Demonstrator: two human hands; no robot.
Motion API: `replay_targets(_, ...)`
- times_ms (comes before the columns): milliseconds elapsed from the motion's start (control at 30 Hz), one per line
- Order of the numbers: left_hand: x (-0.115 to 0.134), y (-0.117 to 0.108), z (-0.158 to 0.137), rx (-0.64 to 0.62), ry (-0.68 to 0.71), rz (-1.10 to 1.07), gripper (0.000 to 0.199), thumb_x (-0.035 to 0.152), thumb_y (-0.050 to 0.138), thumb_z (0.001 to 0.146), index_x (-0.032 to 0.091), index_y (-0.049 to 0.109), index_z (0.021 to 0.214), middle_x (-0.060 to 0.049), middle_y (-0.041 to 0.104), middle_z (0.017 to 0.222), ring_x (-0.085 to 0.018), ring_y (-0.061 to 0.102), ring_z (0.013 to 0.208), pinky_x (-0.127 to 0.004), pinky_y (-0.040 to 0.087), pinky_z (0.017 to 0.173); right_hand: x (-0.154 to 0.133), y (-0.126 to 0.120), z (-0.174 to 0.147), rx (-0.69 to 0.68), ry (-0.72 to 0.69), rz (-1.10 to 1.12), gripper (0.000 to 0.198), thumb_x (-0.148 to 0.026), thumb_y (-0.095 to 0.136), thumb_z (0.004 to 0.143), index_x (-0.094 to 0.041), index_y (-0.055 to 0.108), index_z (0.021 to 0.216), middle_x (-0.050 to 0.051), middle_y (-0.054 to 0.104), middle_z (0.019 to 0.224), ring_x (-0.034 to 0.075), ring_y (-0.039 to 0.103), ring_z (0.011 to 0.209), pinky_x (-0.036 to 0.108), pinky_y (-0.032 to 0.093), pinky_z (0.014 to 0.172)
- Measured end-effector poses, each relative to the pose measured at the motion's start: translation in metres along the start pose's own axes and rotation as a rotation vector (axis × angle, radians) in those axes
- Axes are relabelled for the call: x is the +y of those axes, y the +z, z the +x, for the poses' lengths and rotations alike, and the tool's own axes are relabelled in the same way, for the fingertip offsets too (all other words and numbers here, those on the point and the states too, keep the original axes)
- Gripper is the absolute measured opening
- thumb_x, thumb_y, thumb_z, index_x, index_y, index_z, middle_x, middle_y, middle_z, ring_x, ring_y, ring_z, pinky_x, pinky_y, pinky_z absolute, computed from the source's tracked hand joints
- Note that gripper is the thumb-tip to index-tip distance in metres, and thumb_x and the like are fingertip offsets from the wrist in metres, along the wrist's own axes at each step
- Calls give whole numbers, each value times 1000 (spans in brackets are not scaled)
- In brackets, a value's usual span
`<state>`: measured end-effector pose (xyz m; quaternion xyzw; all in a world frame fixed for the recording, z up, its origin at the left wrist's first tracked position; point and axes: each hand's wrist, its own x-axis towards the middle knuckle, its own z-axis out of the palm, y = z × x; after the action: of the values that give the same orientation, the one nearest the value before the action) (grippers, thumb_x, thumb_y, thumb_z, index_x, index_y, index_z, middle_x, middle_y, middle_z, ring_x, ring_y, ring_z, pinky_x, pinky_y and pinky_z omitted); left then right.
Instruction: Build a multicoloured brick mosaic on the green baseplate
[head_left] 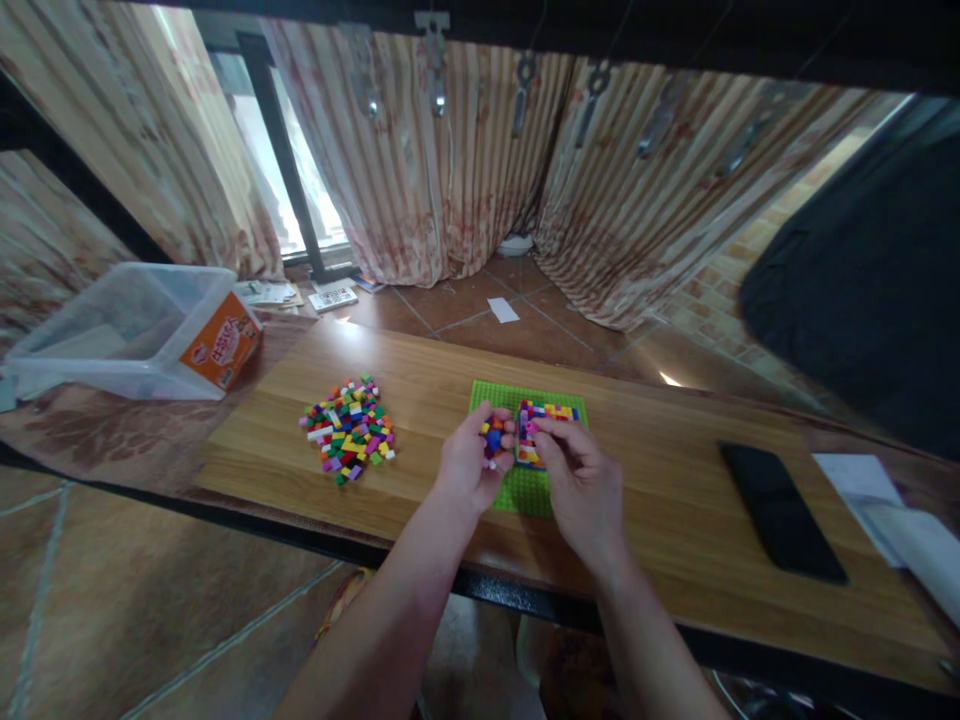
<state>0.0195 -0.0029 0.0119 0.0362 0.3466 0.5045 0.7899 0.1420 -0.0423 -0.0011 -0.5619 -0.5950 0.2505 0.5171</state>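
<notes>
My left hand [472, 460] is cupped with its fingers curled around several small toy bricks [493, 438], blue, orange and yellow among them. Between the thumb and finger of my right hand [581, 480] is a pink toy brick [532, 427], held over a low block of multicoloured bricks [561, 411]. That block stands on a green studded baseplate [525, 495], partly covered by both hands. Whether the pink brick touches the bricks below, I cannot tell. To the left lies a loose pile of mixed toy bricks [351, 428].
A wooden board [427, 375] lies under everything on the table. At the far left stands a clear plastic bin [135, 370] with an orange label. A black phone-like slab [782, 512] and white papers [870, 490] lie at the right. Metal clips [433, 75] hang overhead.
</notes>
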Motion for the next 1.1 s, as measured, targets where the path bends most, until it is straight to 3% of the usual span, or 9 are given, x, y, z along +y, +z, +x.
replay_targets(167, -9, 2, -6, -93, 41, 345, 34, 38, 58, 91, 11, 59, 72, 1, 53, 59, -2, 40, 38, -14, 13, 35, 5, -9, 7, 33, -57, -93, 17, -28, 56, 93, -22, 72, 97, 5, 71, 98, 19, 66, 93, 34, 51, 84)
replay_targets(300, -16, 3, -6, -104, 101, 518, 31, 40, 67, 82, 12, 60, 71, 2, 53, 58, -3, 40, 38, -16, 16, 37, 8, -13, 9, -17, -66, -142, 19, -28, 54, 93, -21, 71, 97, 7, 69, 98, 20, 66, 91, 35, 52, 82)
replay_targets(467, -20, 5, -6, -88, 137, 620, 24, 30, 61, 83, 14, 57, 66, 3, 51, 54, -3, 39, 38, -17, 23, 39, 10, -15, 9, -101, -43, -140, 20, -28, 54, 92, -21, 72, 96, 6, 69, 96, 20, 66, 89, 37, 51, 83)
replay_targets(600, -19, 7, -8, -88, 131, 645, 22, 25, 57, 83, 15, 56, 64, 4, 50, 53, -3, 38, 38, -18, 21, 39, 11, -15, 9, -76, 34, -42, 18, -31, 59, 90, -21, 72, 95, 5, 70, 99, 19, 66, 90, 36, 51, 84)
replay_targets(767, -13, 5, -10, -185, 46, 586, 22, 28, 60, 78, 14, 55, 62, 3, 50, 54, -2, 35, 37, -17, 13, 37, 9, -12, 9, -79, 179, 145, 19, -37, 64, 86, -20, 72, 89, 2, 71, 80, 17, 65, 73, 33, 52, 74)
replay_targets(1100, -4, 2, -15, -290, -123, 424, 21, 29, 69, 70, 12, 57, 67, 2, 52, 56, 0, 33, 37, -14, 11, 36, 7, -15, 11, -137, 223, 395, 17, -36, 68, 83, -21, 74, 78, -1, 67, 66, 13, 60, 62, 28, 49, 66)
